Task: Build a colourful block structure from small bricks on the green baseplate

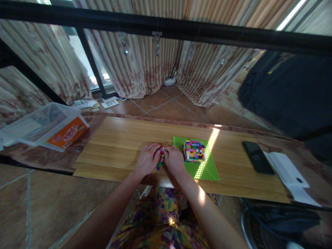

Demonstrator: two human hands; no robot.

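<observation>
Both my hands are close together over the wooden board, near its front edge. Between them is a narrow, multicoloured piece built of toy bricks [161, 158]. My left hand [148, 159] closes on its left side, and my right hand [175, 159] grips it from the right near the upper end. The fingertips partly cover the piece. Just right of my right hand lies a green baseplate [211, 169]. A box-shaped structure of colourful toy bricks [194, 151] stands on the baseplate, apart from my hands.
The wooden board [121, 138] stretches across the front. At left sits a clear plastic bin [44, 128] with an orange label. A black phone [258, 157] and a white box [287, 169] lie at right. A dark metal bar [181, 29] crosses above, before striped curtains [145, 69].
</observation>
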